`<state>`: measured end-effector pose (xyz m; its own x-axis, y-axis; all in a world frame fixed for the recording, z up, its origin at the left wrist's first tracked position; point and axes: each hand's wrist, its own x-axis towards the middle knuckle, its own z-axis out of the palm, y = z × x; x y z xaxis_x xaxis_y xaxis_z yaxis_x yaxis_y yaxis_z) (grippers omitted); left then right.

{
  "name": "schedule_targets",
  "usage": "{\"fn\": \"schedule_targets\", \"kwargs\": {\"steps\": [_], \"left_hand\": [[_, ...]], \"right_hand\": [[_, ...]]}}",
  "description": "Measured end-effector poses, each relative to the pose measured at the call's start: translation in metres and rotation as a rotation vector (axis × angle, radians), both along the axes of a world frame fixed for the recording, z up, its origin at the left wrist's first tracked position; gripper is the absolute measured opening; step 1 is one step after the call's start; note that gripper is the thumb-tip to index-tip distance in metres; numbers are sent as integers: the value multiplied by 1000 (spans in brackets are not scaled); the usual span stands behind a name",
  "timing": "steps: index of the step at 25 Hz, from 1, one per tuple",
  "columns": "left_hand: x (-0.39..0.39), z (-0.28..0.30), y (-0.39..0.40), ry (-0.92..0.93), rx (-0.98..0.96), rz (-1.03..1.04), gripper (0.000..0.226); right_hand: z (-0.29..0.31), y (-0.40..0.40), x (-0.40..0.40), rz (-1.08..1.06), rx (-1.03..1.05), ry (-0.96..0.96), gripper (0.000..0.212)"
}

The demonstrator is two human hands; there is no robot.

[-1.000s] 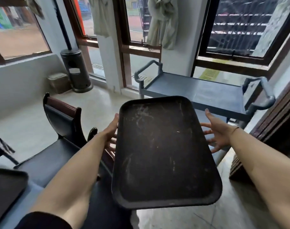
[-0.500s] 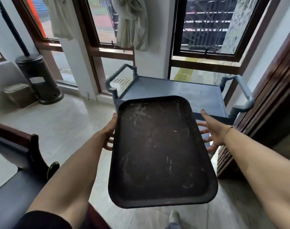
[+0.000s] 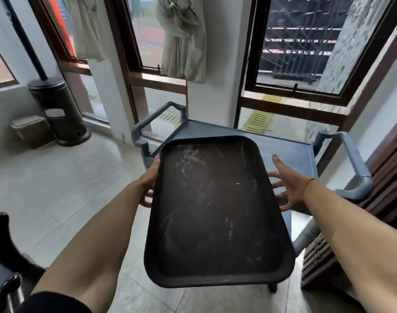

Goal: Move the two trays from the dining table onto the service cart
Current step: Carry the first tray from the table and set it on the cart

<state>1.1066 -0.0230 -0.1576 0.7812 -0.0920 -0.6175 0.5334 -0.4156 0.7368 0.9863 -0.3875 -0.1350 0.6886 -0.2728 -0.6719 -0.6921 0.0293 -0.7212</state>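
- A dark, scuffed rectangular tray [image 3: 215, 213] fills the centre of the view, held in the air, level, with its far end over the near edge of the grey service cart [image 3: 288, 150] at 12 o'clock.
- The left hand [image 3: 150, 179] is at the tray's 9 o'clock edge, thumb along the rim and fingers curled under it, so it has hold of the tray.
- The right hand [image 3: 288, 186] is at 3 o'clock with its fingers spread wide beside and beneath that edge; whether it supports the tray from below cannot be told.
- The cart's flat top carries nothing visible; its looped handles stand at 10 and 2 o'clock.
- The tray looks rigid and probably light, a moulded plastic sort with a low raised lip. Its worn, smooth surface may be slippery, so the long edges, fingers under the lip, seem the safest hold.
- A dark chair [image 3: 3, 245] sits at 8 o'clock.
- Only one tray is in view; the dining tabletop is out of sight.
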Motion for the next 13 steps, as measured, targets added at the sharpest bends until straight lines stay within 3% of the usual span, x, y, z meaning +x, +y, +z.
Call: {"fn": "schedule_targets", "kwargs": {"steps": [13], "left_hand": [[136,-8,-46,-55,-85,61,93]], "right_hand": [[-3,-26,127,-36,-21,1,83]]}}
